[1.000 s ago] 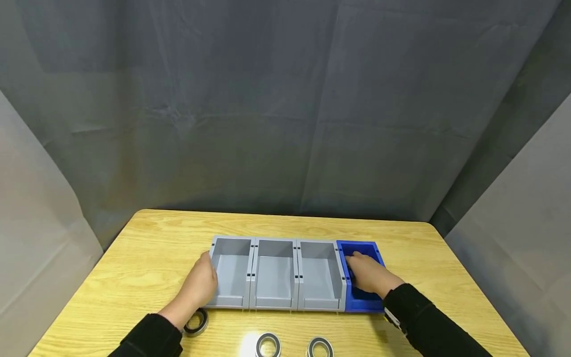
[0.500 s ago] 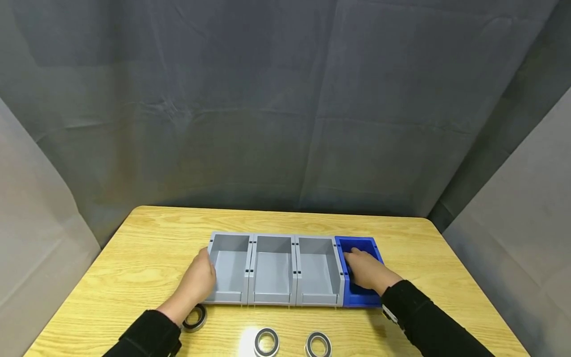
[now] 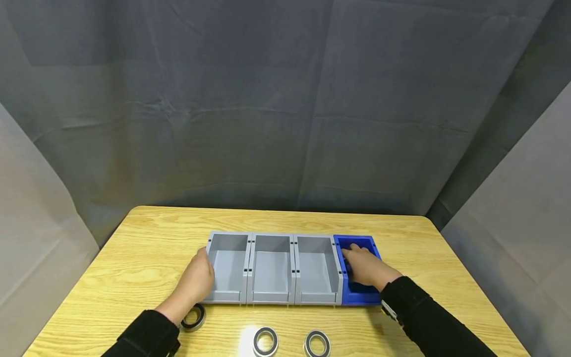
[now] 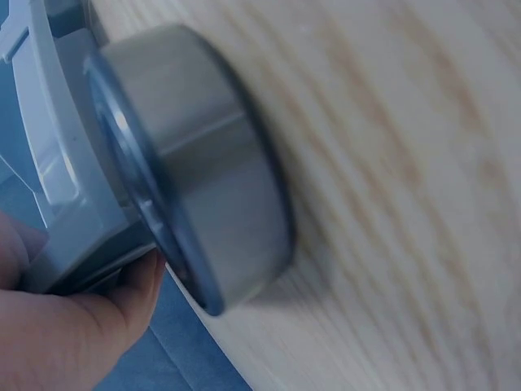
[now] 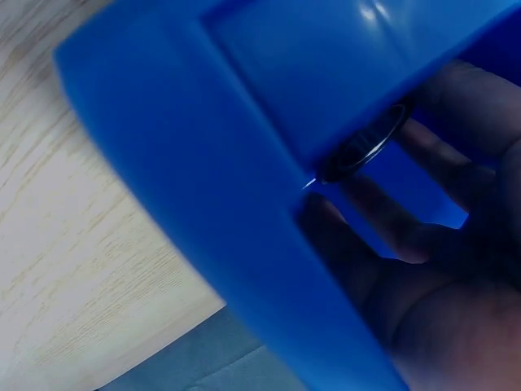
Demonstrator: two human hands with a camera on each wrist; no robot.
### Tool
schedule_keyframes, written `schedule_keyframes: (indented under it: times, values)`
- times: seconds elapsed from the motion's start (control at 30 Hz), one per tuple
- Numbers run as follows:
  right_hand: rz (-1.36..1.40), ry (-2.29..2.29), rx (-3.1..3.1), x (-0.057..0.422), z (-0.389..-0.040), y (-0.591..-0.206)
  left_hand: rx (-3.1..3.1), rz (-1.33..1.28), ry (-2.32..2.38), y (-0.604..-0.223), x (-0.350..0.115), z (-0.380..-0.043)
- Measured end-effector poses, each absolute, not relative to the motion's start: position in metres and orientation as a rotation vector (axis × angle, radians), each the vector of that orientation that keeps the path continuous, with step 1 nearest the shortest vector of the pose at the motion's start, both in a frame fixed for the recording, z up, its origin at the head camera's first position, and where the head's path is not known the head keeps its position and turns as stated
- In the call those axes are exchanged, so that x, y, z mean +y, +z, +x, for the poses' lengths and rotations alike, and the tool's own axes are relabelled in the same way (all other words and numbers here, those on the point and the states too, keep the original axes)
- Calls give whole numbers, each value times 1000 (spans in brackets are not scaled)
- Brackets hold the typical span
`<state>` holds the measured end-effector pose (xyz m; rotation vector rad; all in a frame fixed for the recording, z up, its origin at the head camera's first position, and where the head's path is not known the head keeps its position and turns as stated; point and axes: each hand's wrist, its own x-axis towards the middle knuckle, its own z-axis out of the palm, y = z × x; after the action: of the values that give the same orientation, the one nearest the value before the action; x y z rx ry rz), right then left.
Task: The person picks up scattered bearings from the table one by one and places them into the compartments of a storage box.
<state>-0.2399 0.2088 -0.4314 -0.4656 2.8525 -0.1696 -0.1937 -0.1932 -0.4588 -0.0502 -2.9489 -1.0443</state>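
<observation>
Three grey bins and a blue bin [image 3: 361, 299] stand side by side in a row on the table. My left hand [image 3: 195, 280] grips the outer wall of the leftmost grey bin [image 3: 229, 270], its thumb and fingers on either side of the wall in the left wrist view. A ball bearing [image 4: 203, 171] lies on the table beside that hand. Reaching down inside the blue bin, my right hand [image 3: 367, 267] holds another bearing [image 5: 366, 147] between thumb and fingers. Part of this bearing is hidden by the bin's wall and the fingers.
Two more bearings lie flat in front of the row, the middle bearing [image 3: 265, 341] and the right bearing [image 3: 317, 343]. The wooden table [image 3: 428, 258] has a back edge beyond the bins. Grey curtain [image 3: 267, 99] hangs behind, and pale cloth panels flank both sides.
The head view has shifted slightly, so the table and bins appear a little higher. Both hands keep their places at the outer grey bin and inside the blue bin.
</observation>
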Motion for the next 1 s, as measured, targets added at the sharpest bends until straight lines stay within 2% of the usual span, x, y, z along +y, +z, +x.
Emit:
schedule_keyframes:
  times: [0.47, 1.0]
  values:
    - [-601, -207, 2878, 212, -229, -411, -2958, -56, -1027, -460, -194, -194]
    - [-571, -182, 2830, 213, -193, -392, -2949, -64, -1052, -460, -193, -196]
